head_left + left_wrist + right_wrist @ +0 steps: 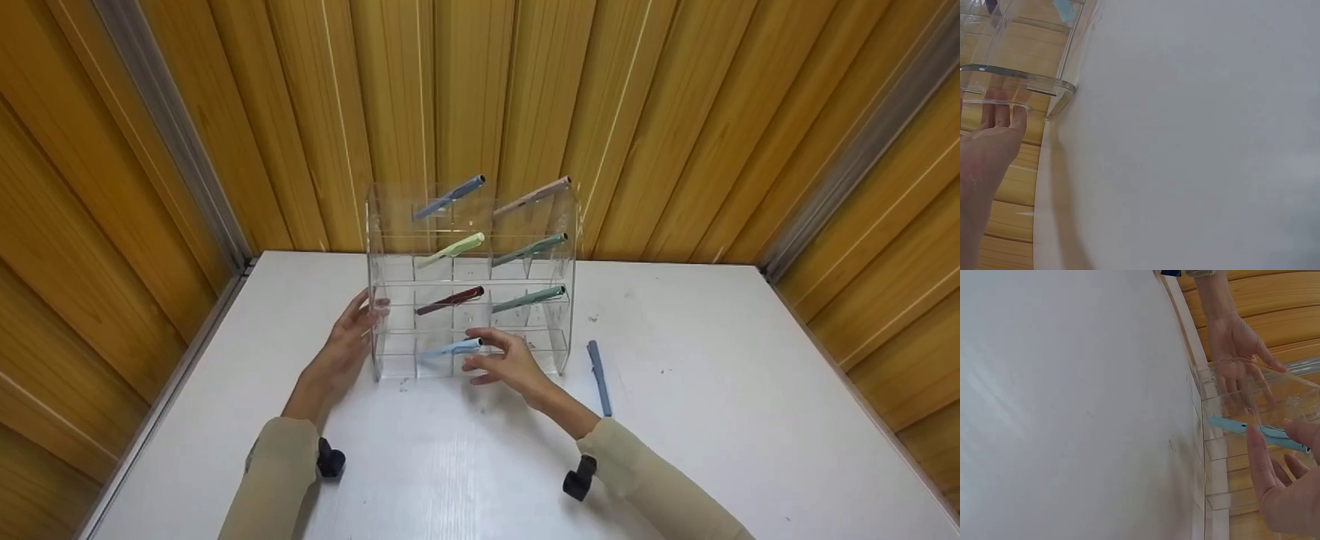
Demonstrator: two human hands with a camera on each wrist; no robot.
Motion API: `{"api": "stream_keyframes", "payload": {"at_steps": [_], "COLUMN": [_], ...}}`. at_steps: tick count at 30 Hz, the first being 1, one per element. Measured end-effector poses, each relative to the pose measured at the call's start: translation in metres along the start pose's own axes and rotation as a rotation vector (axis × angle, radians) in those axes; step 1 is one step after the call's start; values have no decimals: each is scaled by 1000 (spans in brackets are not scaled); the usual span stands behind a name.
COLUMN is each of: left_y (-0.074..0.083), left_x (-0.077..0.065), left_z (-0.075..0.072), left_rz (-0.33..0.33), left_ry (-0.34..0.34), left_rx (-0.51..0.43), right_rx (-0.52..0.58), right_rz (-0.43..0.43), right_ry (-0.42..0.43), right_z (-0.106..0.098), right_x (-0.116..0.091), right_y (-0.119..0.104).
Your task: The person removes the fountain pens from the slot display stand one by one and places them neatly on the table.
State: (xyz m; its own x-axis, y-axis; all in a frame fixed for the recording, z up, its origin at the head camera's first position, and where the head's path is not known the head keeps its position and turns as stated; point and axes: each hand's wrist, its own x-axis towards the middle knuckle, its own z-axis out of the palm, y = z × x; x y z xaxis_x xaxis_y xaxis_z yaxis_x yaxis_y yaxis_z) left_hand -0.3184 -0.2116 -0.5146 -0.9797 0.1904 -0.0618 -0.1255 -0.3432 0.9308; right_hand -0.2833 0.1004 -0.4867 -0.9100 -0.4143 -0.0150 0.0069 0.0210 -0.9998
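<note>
Acrylic rack [472, 268], left hand [349, 331] outstretched alongside, right hand [513, 364], fingers apart, by blue pen [456, 349]

The colourless rack [471, 283] has a blue pen [450, 198], a pink pen [534, 196], a pale lime pen [455, 250], two green pens [531, 250], a maroon pen [451, 300] and a light blue pen [454, 349]; the loose pen [599, 379] is greyish blue. The table [712, 420] is white with dark specks, the wall [472, 90] honey-brown with striped wood grain. The sleeves [279, 469] are beige, the wrist cameras [578, 481] black.
</note>
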Motion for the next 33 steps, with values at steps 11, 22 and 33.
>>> {"api": "stream_keyframes", "payload": {"at_steps": [11, 22, 33], "left_y": [-2, 0, -1], "left_x": [2, -2, -1], "left_z": [2, -3, -4], "left_rz": [-10, 2, 13], "left_ry": [-14, -36, -27], "left_rx": [31, 62, 117], "right_rx": [14, -3, 0], "right_rz": [35, -41, -113], "right_ry": [35, 56, 90], "right_z": [14, 18, -1], "right_x": [7, 3, -15], "right_y": [9, 9, -13]}}
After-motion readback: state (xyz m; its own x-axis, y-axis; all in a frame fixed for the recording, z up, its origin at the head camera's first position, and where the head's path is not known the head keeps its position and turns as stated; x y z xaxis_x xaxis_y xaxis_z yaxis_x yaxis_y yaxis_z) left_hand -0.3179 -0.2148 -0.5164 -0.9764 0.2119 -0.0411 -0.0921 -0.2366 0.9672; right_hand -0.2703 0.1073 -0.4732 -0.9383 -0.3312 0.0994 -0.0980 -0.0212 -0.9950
